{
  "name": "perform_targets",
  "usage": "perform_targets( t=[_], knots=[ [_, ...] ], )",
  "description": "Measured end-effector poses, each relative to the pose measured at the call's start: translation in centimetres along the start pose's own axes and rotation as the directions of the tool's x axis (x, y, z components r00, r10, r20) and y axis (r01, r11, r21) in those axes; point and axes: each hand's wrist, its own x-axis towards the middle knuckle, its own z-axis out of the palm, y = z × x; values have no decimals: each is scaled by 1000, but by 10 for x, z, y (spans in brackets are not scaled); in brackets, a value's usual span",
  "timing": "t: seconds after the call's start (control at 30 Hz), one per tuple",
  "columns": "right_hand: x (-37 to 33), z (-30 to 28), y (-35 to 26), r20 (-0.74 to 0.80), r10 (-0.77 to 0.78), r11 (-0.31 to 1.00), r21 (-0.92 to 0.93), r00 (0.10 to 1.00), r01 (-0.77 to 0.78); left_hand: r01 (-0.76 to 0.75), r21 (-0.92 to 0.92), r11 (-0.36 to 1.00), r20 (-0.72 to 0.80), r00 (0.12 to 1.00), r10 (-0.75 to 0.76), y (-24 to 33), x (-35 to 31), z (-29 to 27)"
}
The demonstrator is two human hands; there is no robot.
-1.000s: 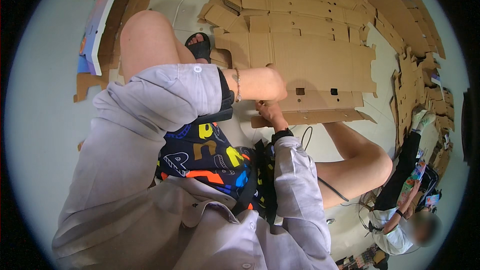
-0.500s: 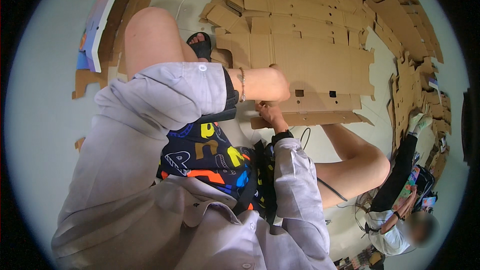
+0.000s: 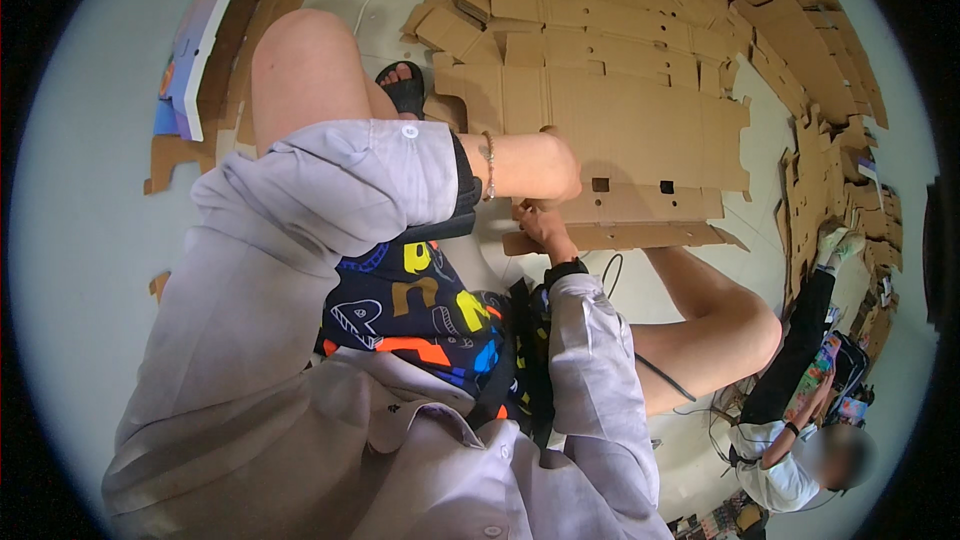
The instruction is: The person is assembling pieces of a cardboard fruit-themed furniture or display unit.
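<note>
Seated on the floor [image 3: 70, 240], we close our left hand [image 3: 545, 165] and right hand [image 3: 540, 225] on the near edge of a flat die-cut cardboard sheet [image 3: 620, 130]; a hurried fold could tear its slotted flaps.

The single head view looks steeply down from close above the person's lap onto the floor.

floor [image 3: 80, 240]: pale, smooth | cardboard stacks [image 3: 830, 70] (flat) along right
</note>
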Motion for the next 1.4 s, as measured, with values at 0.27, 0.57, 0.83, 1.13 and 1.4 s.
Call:
perform_targets(
  t=[0.27, 0.57, 0.83, 1.13, 1.4],
  knots=[
    [6, 5, 9, -15, -7, 1000, -11, 1000, 7, 3, -6, 1000, 48, 999, -3, 2, 1, 0],
    [12, 13, 16, -147, -160, 982, 79, 976, 173, 13, 0, 1000, 11, 1000, -13, 2, 6, 8],
    [20, 19, 20, -183, -118, 979, 145, 976, 146, 12, -17, 1000, 67, 998, -11, 1, 12, 10],
    [6, 10, 8, -127, -49, 987, 148, 991, 68, 30, -24, 999, 153, 988, -26, 1, 20, 10],
    [-5, 2, -5, 10, 101, 972, 214, 995, -100, 21, 4, 1000, 130, 991, -21, 2, 20, 12]
  ],
)
